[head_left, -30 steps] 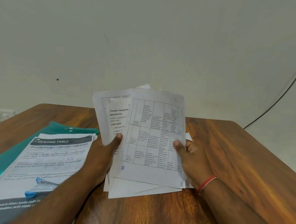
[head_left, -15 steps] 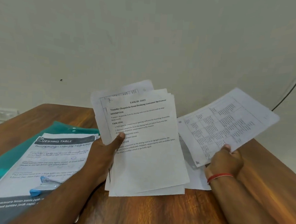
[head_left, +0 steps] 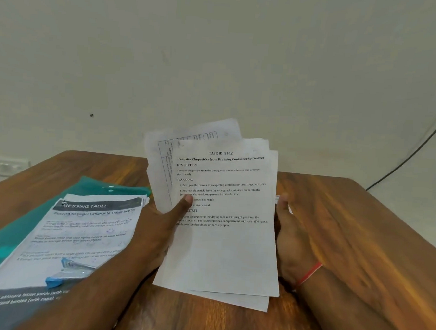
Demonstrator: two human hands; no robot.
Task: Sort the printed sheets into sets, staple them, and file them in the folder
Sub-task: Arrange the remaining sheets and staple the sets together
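Loose sheets (head_left: 221,254) held upright above table (head_left: 347,236), fanned. Left hand (head_left: 156,230) pinches left edge, thumb on front. Right hand (head_left: 291,235) at right edge, fingers hidden behind paper: grip unclear. Paper probably light, floppy, slippery; pinch near edges.

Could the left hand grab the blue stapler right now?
Probably not straight away. The left hand is busy gripping the sheets, thumb on the front page. The stapler lies uncovered on the pile beside that forearm, so after letting go of the sheets, the reach looks easy.
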